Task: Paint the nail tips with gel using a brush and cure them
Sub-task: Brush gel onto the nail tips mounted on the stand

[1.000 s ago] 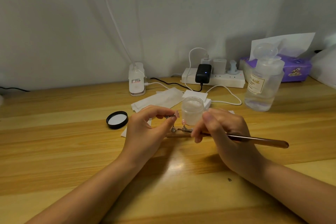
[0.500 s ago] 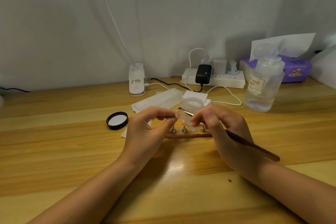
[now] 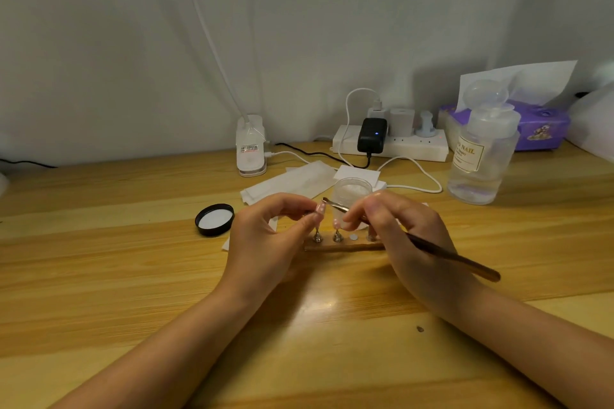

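My left hand [image 3: 269, 236] pinches a small metal stand topped with a pink nail tip [image 3: 320, 208], lifted above the wooden holder strip [image 3: 342, 246]. My right hand [image 3: 402, 236] grips a thin bronze brush [image 3: 452, 256] like a pen; its bristle end [image 3: 325, 200] touches the top of the held nail tip. Two more stands [image 3: 338, 236] sit upright on the strip, one bearing a pink tip. An open clear gel jar [image 3: 351, 194] stands just behind my fingers, partly hidden by them.
The jar's black lid [image 3: 214, 219] lies to the left. White wipes [image 3: 292, 181] lie behind the jar. A small white lamp [image 3: 251, 146], a power strip with chargers [image 3: 390, 143], a clear liquid bottle [image 3: 478, 156] and a purple tissue box [image 3: 541, 126] line the back.
My right hand raised the brush from lying low over the holder strip to the nail tip held in my left hand; the handle now slopes down to the right. My left hand stayed put.
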